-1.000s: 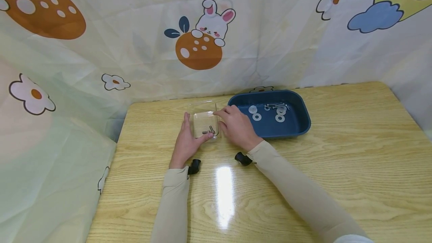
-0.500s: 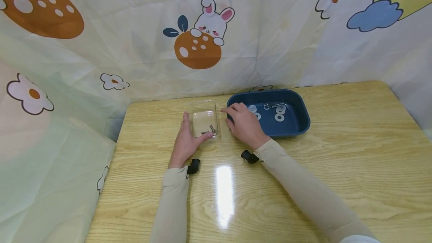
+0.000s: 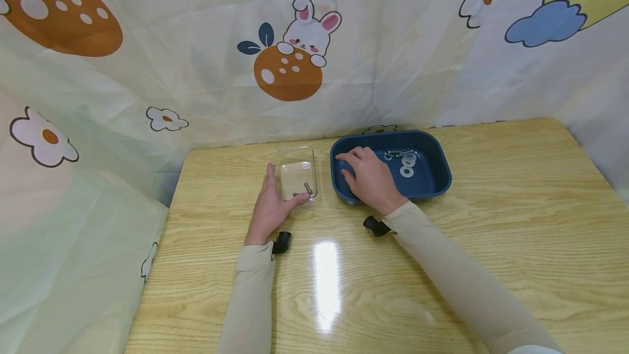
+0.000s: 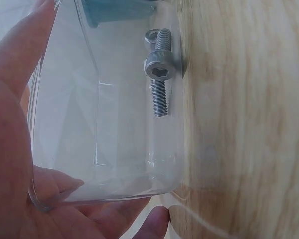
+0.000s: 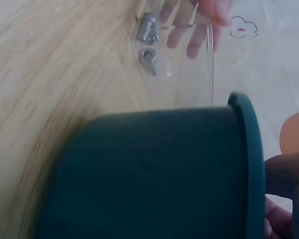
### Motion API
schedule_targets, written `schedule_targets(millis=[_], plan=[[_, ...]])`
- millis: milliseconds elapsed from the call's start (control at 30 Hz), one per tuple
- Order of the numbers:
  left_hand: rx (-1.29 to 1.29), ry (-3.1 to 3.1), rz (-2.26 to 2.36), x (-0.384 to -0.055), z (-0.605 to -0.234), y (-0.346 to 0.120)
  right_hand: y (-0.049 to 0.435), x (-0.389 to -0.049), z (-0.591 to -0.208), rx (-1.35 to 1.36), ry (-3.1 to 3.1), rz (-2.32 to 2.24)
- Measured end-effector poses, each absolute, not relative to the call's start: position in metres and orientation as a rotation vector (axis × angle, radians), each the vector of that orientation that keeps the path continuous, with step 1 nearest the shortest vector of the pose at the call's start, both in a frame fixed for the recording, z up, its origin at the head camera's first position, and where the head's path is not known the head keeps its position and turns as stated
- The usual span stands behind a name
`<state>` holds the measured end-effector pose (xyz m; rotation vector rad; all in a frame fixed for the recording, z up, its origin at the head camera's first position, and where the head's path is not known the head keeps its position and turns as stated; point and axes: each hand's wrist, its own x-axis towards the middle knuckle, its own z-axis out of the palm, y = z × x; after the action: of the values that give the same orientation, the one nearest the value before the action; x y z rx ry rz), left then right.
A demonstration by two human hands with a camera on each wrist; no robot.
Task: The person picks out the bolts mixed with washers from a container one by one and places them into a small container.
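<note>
My left hand (image 3: 270, 209) holds a clear plastic box (image 3: 294, 175) at the table's back left, thumb at its near corner and fingers along its left side. Inside lie a few metal hex-socket bolts (image 4: 159, 67), resting near the near right corner in the head view. To the right stands a dark blue tray (image 3: 436, 179). Over the tray's left part hovers my right hand (image 3: 372, 179), fingers loosely bent, with nothing visible between them. White washers (image 3: 407, 172) and slim silver screws (image 3: 400, 153) lie on the tray floor; the right hand hides others.
The wooden table (image 3: 516, 206) extends right and toward me. A patterned cloth curtain (image 3: 393, 42) hangs behind its back edge. The tray's wall (image 5: 159, 164) stands between the right wrist camera and the hand's fingers.
My right hand has moved from the clear box's right side rightward to over the blue tray, now covering the left washers. The left hand and the box have stayed put.
</note>
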<state>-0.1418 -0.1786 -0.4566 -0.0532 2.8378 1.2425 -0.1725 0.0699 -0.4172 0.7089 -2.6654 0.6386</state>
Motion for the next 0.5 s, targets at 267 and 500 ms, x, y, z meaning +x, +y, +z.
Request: schedule_targets(millis=[267, 500], plan=[[-0.061, 2.826, 1.248, -0.142, -0.457, -0.178, 0.083, -0.174, -0.42, 0.658, -2.679, 0.676], [-0.064, 2.825, 1.251, -0.142, -0.457, -0.178, 0.094, -0.175, -0.422, 0.627, -2.681, 0.657]])
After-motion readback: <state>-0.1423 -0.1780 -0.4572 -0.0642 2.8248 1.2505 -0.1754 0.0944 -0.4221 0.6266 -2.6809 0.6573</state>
